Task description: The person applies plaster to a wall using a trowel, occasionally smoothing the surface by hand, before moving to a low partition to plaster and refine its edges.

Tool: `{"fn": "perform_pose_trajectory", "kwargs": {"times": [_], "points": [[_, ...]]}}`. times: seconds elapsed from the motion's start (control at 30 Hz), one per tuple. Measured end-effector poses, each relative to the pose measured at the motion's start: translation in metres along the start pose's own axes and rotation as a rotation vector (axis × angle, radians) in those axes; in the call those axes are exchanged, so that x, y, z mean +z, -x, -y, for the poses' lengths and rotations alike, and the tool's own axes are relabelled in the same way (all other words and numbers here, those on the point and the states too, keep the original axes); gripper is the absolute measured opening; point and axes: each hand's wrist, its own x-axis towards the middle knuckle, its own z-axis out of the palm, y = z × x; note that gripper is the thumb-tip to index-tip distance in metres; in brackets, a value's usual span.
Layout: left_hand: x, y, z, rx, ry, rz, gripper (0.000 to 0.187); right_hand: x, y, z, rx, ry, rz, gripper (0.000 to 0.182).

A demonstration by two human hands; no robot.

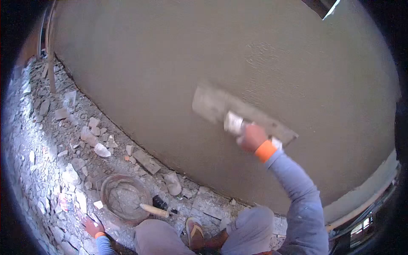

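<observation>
My right hand [253, 137] is wrapped round the white handle of a long plastering float [209, 102], slightly smeared by motion. The float lies against the wet grey plaster of the wall [161, 85], tilted down to the right. A patch of rougher plaster shows just above it. My left hand [92, 226] is low on the left, over the rubble beside a bucket [148, 196], with its fingers apart and no tool in it. Grey mortar fills part of the bucket. Across the bucket's rim lies a wooden handle [154, 210], probably of a trowel.
Broken stones and rubble [63, 140] cover the ground along the wall's foot. A wooden pole [51, 63] leans at the upper left. My sandalled foot [195, 233] stands near the bucket. A dark opening [318, 6] cuts the wall at the top right.
</observation>
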Motion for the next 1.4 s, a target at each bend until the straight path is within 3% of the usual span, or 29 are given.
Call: {"fn": "perform_pose_trajectory", "kwargs": {"times": [0.07, 0.13, 0.17, 0.23, 0.37, 0.4, 0.47, 0.5, 0.57, 0.7, 0.77, 0.83, 0.9, 1.0, 1.03, 1.17, 1.23, 1.3, 1.4], "points": [[-0.014, 0.007, -0.002, 0.028, -0.018, -0.004, 0.054, -0.064, -0.015, -0.018, 0.072, -0.017, -0.159, 0.03], [0.0, 0.004, 0.001, 0.043, -0.075, -0.013, 0.054, -0.114, -0.032, -0.06, 0.107, -0.212, -0.466, 0.028], [-0.005, 0.004, -0.003, 0.024, -0.081, 0.023, 0.054, -0.153, -0.03, -0.07, 0.175, -0.159, -0.421, 0.027], [-0.021, 0.004, -0.009, -0.019, -0.095, 0.088, 0.054, -0.202, -0.016, -0.101, 0.042, -0.137, -0.636, 0.025], [-0.012, -0.002, -0.01, -0.068, -0.037, 0.065, 0.054, -0.23, 0.011, -0.226, 0.24, -0.755, -0.774, 0.02], [-0.004, -0.004, -0.008, -0.066, 0.024, 0.031, 0.055, -0.225, 0.024, -0.275, 0.167, -0.663, -0.846, 0.02], [0.016, -0.007, 0.0, -0.058, 0.133, -0.036, 0.057, -0.216, 0.053, -0.292, 0.304, -0.763, -0.917, 0.019], [0.014, -0.006, 0.002, -0.053, 0.126, -0.026, 0.057, -0.218, 0.072, -0.279, 0.514, -0.95, -0.906, 0.018], [0.003, -0.002, -0.001, -0.032, 0.112, -0.003, 0.056, -0.2, 0.089, -0.269, 0.473, -1.125, -0.958, 0.017], [0.018, -0.004, -0.003, -0.012, 0.132, -0.249, 0.058, -0.181, 0.07, -0.217, 0.33, -1.316, -0.969, 0.016], [-0.003, -0.001, -0.008, -0.031, 0.117, -0.128, 0.058, -0.194, 0.047, -0.149, 0.253, -1.273, -0.832, 0.018], [-0.032, 0.005, -0.013, -0.046, 0.107, -0.01, 0.057, -0.198, 0.006, -0.13, 0.139, -1.185, -0.692, 0.018], [-0.055, 0.01, -0.019, -0.061, 0.111, 0.099, 0.057, -0.207, -0.032, -0.107, 0.166, -1.023, -0.629, 0.018], [-0.051, 0.011, -0.021, -0.077, 0.125, 0.018, 0.055, -0.202, -0.08, -0.122, 0.255, -0.759, -0.777, 0.025], [-0.044, 0.009, -0.019, -0.077, 0.123, 0.0, 0.055, -0.199, -0.078, -0.134, 0.192, -0.74, -0.801, 0.026], [-0.016, 0.0, -0.011, -0.083, 0.098, 0.032, 0.059, -0.185, -0.014, -0.206, 0.178, -0.631, -0.954, 0.032], [-0.019, 0.0, -0.01, -0.065, 0.038, 0.064, 0.063, -0.179, 0.023, -0.228, 0.432, -0.876, -0.959, 0.023], [-0.029, 0.003, -0.012, -0.093, 0.107, 0.116, 0.067, -0.147, 0.04, -0.271, 0.44, -0.811, -1.109, 0.023], [-0.032, 0.004, -0.011, -0.107, 0.17, 0.151, 0.07, -0.144, 0.055, -0.223, 0.515, -0.933, -0.961, 0.019]]}}
